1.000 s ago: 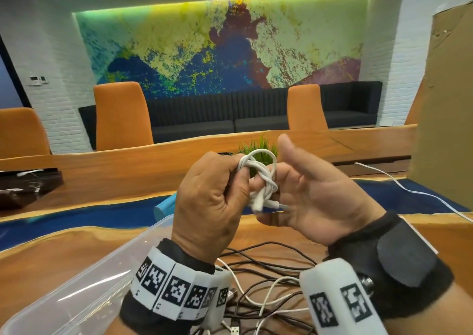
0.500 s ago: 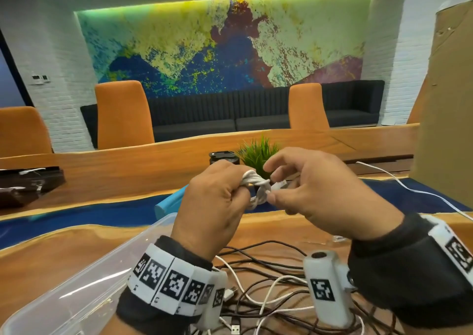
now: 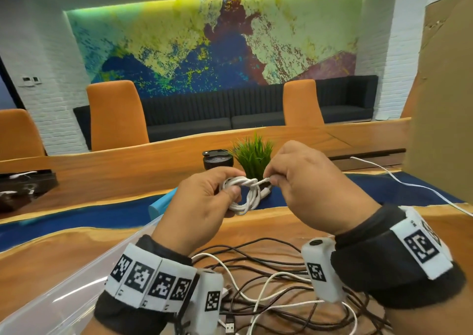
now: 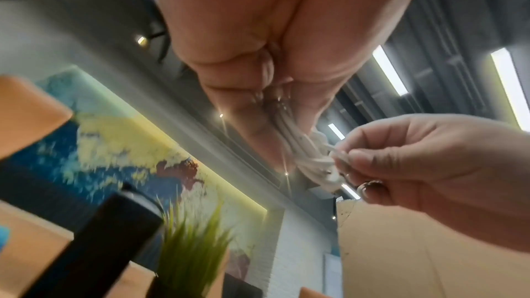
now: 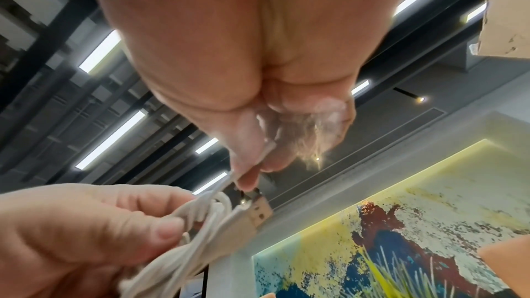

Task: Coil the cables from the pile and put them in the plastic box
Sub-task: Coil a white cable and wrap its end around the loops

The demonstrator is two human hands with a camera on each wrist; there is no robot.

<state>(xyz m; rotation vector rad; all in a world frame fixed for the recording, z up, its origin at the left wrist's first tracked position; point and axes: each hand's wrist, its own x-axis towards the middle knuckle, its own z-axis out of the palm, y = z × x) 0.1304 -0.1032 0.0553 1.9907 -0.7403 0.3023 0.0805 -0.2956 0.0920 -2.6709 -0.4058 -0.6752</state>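
A coiled white cable (image 3: 243, 193) is held in the air above the table. My left hand (image 3: 204, 201) grips the coil's loops between thumb and fingers. My right hand (image 3: 294, 178) pinches the cable's free end just right of the coil, where it wraps round the bundle. The right wrist view shows the white cable (image 5: 200, 223) with its USB plug (image 5: 255, 212) sticking out below my right fingertips. In the left wrist view the cable (image 4: 312, 155) runs from my left fingers to the other hand. The pile of black and white cables (image 3: 268, 283) lies under my wrists. The clear plastic box (image 3: 58, 296) stands at lower left.
A small green plant (image 3: 253, 155) and a black round object (image 3: 217, 159) stand behind my hands. A cardboard sheet (image 3: 440, 104) rises at the right, with a white cable (image 3: 409, 183) trailing beside it. Orange chairs and a dark sofa line the far side.
The right hand turned palm down and now pinches the cable's end. The coil tipped from upright to lying sideways between both hands, and the hands drew slightly apart.
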